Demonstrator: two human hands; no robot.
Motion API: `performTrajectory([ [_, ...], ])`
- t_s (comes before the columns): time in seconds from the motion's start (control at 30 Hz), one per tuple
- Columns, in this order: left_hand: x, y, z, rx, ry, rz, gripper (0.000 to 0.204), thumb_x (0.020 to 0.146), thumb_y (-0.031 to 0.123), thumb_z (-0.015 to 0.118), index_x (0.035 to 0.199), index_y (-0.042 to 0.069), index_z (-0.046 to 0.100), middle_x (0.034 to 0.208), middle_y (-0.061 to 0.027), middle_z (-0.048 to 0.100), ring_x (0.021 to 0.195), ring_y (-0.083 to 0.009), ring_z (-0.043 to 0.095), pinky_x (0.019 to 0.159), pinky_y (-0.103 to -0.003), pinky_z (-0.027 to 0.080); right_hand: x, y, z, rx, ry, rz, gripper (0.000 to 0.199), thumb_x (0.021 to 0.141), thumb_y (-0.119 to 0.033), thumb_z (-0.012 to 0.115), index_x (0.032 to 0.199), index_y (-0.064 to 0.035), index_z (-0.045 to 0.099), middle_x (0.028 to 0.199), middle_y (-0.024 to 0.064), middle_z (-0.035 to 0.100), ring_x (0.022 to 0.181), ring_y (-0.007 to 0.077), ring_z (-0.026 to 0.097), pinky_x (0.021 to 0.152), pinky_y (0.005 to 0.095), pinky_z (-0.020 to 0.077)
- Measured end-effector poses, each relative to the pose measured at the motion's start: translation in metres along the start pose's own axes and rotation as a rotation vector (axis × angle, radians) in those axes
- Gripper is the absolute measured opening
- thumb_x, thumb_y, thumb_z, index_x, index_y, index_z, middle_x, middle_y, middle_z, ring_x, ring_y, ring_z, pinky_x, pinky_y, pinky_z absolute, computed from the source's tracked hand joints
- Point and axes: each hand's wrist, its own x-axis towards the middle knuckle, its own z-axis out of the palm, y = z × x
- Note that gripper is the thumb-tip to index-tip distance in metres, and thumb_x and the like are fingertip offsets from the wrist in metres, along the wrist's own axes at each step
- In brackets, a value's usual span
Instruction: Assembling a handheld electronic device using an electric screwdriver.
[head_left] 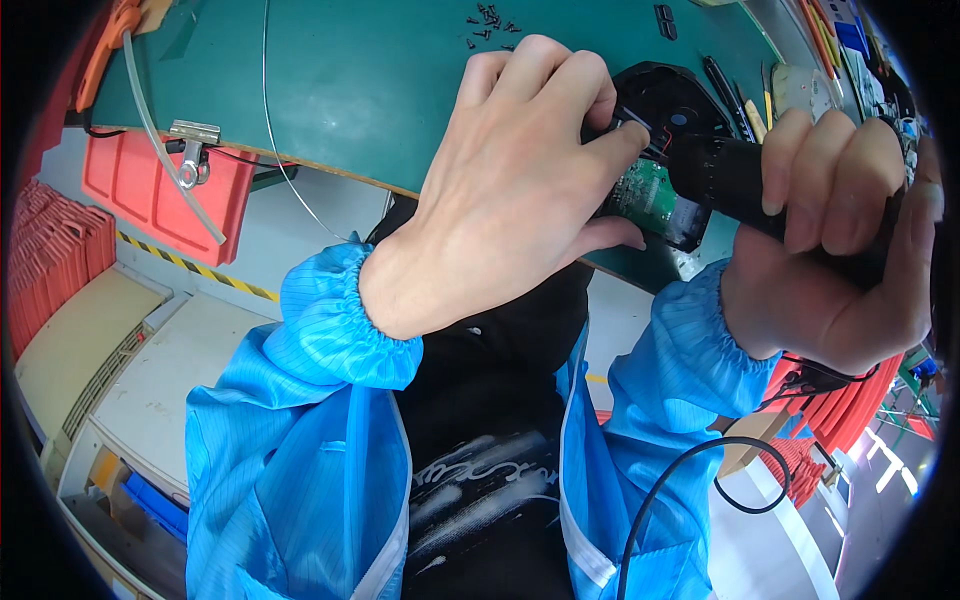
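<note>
My left hand point(520, 180) reaches over the bench edge with its fingers curled beside a black plastic housing point(680, 95). A dark part shows at its fingertips, mostly hidden by the fingers. Thin wires run near there. My right hand point(840, 190) is wrapped round a black cylindrical tool point(728, 178), which lies nearly level with its nose pointing left over the work. Below that nose, a green circuit board point(645, 195) shows partly, in a dark frame. The tool's far end and its working tip cannot be made out.
Several small black screws point(488, 20) lie on the green bench mat point(340, 80). Pens point(728, 95) stand right of the housing. A metal clamp point(193, 150) grips the bench edge at left, near an orange-handled tool point(108, 50). Red trays point(60, 250) are stacked at left. A black cable point(655, 490) hangs at right.
</note>
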Motion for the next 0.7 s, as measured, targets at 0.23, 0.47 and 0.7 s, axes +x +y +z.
performTrajectory([
  [0.23,0.001,0.000,-0.002,0.002,0.002,0.014,0.061,0.050,0.028,0.096,0.105,0.009,0.078,0.106,-0.0046,0.055,0.107,-0.0269,0.053,0.089,-0.042,0.040,0.000,0.000,0.003,0.008,0.018,-0.015,0.044,0.101,-0.029,0.046,0.131,0.0002,0.058,0.070,0.0001,0.046,0.055,0.0105,0.039,0.057,0.0308,0.0369],
  [0.47,-0.001,0.004,-0.008,-0.006,-0.013,0.001,0.059,0.052,0.029,0.095,0.103,0.008,0.077,0.105,-0.0054,0.054,0.106,-0.0276,0.053,0.090,-0.043,0.040,-0.006,-0.005,0.001,0.267,0.109,0.011,0.038,0.100,-0.028,0.049,0.127,-0.0016,0.060,0.070,-0.0007,0.045,0.056,0.0104,0.040,0.060,0.0302,0.0377],
  [0.7,-0.004,0.001,-0.007,-0.101,0.044,0.078,0.057,0.050,0.028,0.095,0.098,0.006,0.075,0.100,-0.0056,0.055,0.100,-0.0282,0.054,0.084,-0.041,0.042,0.024,-0.027,-0.027,0.425,-0.027,-0.172,0.044,0.107,-0.036,0.049,0.127,0.0022,0.051,0.070,0.0053,0.050,0.054,0.0169,0.049,0.052,0.0359,0.0459],
])
